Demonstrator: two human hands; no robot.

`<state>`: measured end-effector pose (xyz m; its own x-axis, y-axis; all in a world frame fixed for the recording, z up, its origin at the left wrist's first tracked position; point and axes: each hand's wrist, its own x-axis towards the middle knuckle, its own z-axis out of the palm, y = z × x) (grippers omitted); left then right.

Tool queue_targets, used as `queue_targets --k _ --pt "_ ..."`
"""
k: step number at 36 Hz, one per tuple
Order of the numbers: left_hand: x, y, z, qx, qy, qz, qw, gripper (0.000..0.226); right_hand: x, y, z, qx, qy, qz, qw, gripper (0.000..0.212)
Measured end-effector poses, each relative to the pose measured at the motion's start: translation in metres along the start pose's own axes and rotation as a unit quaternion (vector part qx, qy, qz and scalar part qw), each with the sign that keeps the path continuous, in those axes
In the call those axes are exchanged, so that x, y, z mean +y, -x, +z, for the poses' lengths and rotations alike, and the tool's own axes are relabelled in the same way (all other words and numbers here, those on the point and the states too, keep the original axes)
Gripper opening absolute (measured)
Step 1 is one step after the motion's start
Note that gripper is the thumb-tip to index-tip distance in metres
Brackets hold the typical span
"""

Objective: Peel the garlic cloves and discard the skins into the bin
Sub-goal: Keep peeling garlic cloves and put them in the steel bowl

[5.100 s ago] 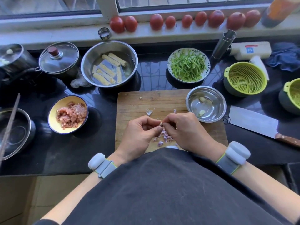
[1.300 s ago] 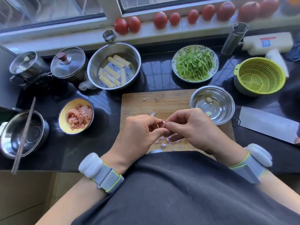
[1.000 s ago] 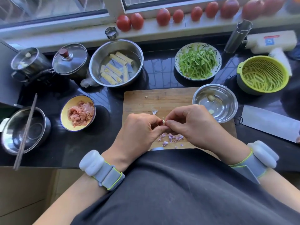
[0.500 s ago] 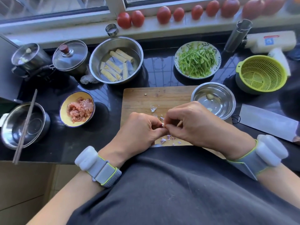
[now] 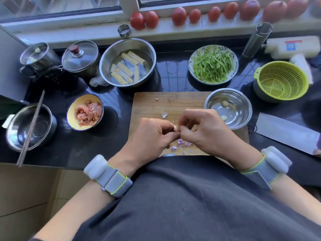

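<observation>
Still pinched between both hands' fingers [image 5: 175, 135], the garlic clove [image 5: 176, 128] shows paler

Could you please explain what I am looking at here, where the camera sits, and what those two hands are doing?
There is no robot here: a person wears a camera on the head, looking down at their own hands over a kitchen counter. The left hand and right hand pinch a small garlic clove between their fingertips, above a wooden cutting board. Purple skins lie on the board beneath the hands. A small steel bowl on the board's right corner holds pale cloves. Around it are a meat bowl, a plate of green strips, a cleaver and tomatoes on the sill. No bin shows.
</observation>
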<state>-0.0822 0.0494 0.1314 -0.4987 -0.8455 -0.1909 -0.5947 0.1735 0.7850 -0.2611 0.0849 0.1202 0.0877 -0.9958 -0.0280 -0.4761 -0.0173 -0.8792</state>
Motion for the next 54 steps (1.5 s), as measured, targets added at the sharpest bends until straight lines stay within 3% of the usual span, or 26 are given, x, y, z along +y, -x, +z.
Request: queue_targets --k 5,13,16,20,22,23,26,28,30,34,37,40,43,46,54 --pt "-0.003 0.004 0.007 0.005 0.120 -0.019 0.993 0.004 0.001 0.006 0.000 -0.002 -0.104 0.070 0.992 0.016" --pt "-0.016 0.003 0.005 -0.018 0.259 -0.054 0.964 0.017 0.007 0.007 0.003 0.029 -0.163 0.160 0.973 0.015" --pt "-0.022 0.002 0.004 -0.025 0.272 -0.063 0.960 0.014 0.027 0.000 0.015 0.050 -0.058 0.194 0.978 0.019" --pt "-0.029 -0.001 0.005 -0.037 0.272 -0.087 0.958 0.013 0.058 -0.005 0.035 -0.007 0.152 0.233 0.961 0.042" --pt "-0.034 -0.004 0.005 -0.035 0.271 -0.110 0.956 0.014 0.067 -0.006 0.042 -0.040 0.188 0.247 0.950 0.029" --pt "-0.036 -0.005 0.006 -0.034 0.264 -0.122 0.956 0.016 0.069 -0.004 0.044 -0.050 0.188 0.242 0.951 0.013" --pt "-0.039 -0.009 0.007 -0.034 0.214 -0.138 0.966 0.025 0.064 -0.004 0.044 0.012 0.110 0.195 0.975 0.031" --pt "-0.040 -0.011 0.006 -0.038 0.144 -0.128 0.981 0.028 0.051 -0.006 0.041 0.058 0.018 0.146 0.987 0.023" --pt "-0.039 -0.013 0.005 -0.059 0.059 -0.096 0.992 0.024 0.036 -0.007 0.039 0.051 -0.024 0.087 0.995 0.015" --pt "-0.037 -0.019 0.006 -0.087 -0.028 -0.022 0.996 0.017 0.034 -0.008 0.035 0.050 -0.001 0.004 0.999 0.008" --pt "-0.035 -0.022 0.006 -0.073 -0.065 0.015 0.995 0.035 0.035 -0.009 0.034 0.069 -0.016 0.023 0.997 0.004" --pt "-0.036 -0.018 0.007 -0.017 0.000 0.007 1.000 0.034 0.035 -0.008 0.032 0.074 -0.048 0.067 0.994 0.006" --pt "-0.036 -0.015 0.008 0.027 0.115 -0.040 0.992 0.017 0.033 -0.008 0.030 0.060 -0.094 0.096 0.989 0.011" --pt "-0.031 -0.013 0.008 0.023 0.168 -0.057 0.984 0.008 0.030 -0.006 0.030 0.057 -0.110 0.099 0.987 0.010" --pt "-0.030 -0.011 0.008 0.013 0.209 -0.088 0.974 0.009 0.029 -0.002 0.030 0.061 -0.106 0.109 0.987 0.012"
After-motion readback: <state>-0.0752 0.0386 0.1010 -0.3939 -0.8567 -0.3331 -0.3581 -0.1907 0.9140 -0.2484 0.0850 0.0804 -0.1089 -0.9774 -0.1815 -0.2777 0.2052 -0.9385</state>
